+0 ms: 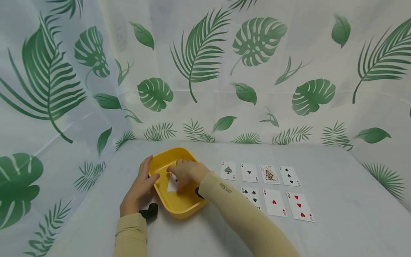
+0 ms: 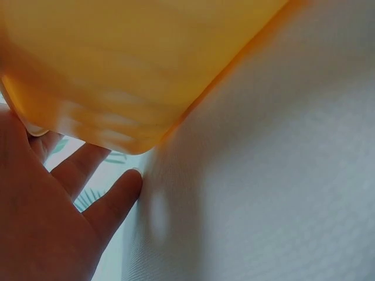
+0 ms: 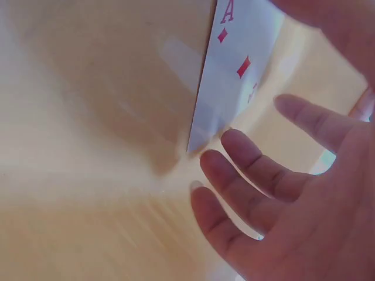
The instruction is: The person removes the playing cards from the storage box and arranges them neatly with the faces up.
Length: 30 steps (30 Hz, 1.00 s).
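Observation:
My left hand (image 1: 140,184) grips the near left rim of a yellow tray (image 1: 179,214), thumb over the inside and fingers along the outer wall. In the left wrist view, the fingers of this hand (image 2: 64,205) spread beside the tray's outer side (image 2: 117,58). Inside the tray is my right hand (image 1: 187,173), above an ace of diamonds (image 1: 172,184). The right wrist view shows that card (image 3: 231,70) with one digit over its top end. The other fingers of the right hand (image 3: 293,187) are loosely bent and apart from the card.
Face-up cards lie in two rows on the right: ace of spades (image 1: 228,170), ace of clubs (image 1: 249,172), a patterned card (image 1: 269,174), a black three (image 1: 290,176), six of spades (image 1: 251,195), ace of hearts (image 1: 274,202) and three of hearts (image 1: 300,206). Leaf-printed curtains (image 1: 205,107) surround the table.

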Each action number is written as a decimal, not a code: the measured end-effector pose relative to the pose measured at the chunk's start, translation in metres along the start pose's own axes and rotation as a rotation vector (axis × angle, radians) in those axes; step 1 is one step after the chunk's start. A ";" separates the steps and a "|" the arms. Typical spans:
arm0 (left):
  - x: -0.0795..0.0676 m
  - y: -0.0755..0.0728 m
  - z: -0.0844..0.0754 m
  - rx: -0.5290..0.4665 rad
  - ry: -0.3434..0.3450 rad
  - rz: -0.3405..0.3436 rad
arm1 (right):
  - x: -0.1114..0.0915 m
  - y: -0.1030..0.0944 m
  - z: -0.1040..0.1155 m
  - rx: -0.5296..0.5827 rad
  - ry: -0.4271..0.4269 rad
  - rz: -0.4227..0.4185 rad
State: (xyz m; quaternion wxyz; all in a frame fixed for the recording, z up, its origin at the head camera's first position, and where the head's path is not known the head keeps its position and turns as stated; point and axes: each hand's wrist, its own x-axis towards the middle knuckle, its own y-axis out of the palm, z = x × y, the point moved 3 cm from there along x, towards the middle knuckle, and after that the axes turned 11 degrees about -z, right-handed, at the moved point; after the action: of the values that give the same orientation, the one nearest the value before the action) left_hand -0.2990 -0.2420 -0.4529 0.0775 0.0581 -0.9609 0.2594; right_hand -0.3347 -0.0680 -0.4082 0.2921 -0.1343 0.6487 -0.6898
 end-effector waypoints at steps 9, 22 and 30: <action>-0.001 0.000 0.000 0.007 -0.022 -0.002 | -0.001 0.000 0.004 -0.029 0.030 -0.006; -0.004 0.003 0.000 0.009 -0.034 0.007 | -0.010 -0.020 0.000 -0.033 -0.002 -0.067; -0.001 0.002 0.000 0.028 -0.054 0.002 | -0.037 -0.050 -0.008 -0.030 -0.142 -0.191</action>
State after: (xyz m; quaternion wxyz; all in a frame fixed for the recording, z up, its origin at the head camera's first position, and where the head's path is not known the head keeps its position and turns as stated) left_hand -0.2979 -0.2407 -0.4540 0.0506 0.0649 -0.9589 0.2714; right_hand -0.3211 -0.0402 -0.3534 0.2681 -0.2485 0.6210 -0.6934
